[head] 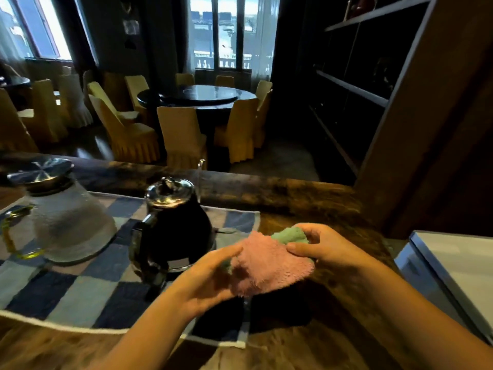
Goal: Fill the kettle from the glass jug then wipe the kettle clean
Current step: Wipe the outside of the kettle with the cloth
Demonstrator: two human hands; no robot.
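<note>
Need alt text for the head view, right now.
The left hand and right hand hold a pink and green cloth just right of the lidded dark kettle. Kettle and lidded glass jug stand on a checked mat on a wooden counter, with a dim dining room beyond.

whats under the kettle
The kettle stands on a blue-and-white checked mat spread over the wooden counter. The mat hides the wood directly beneath. Whether a separate base sits between kettle and mat cannot be told in the dim light.
</note>
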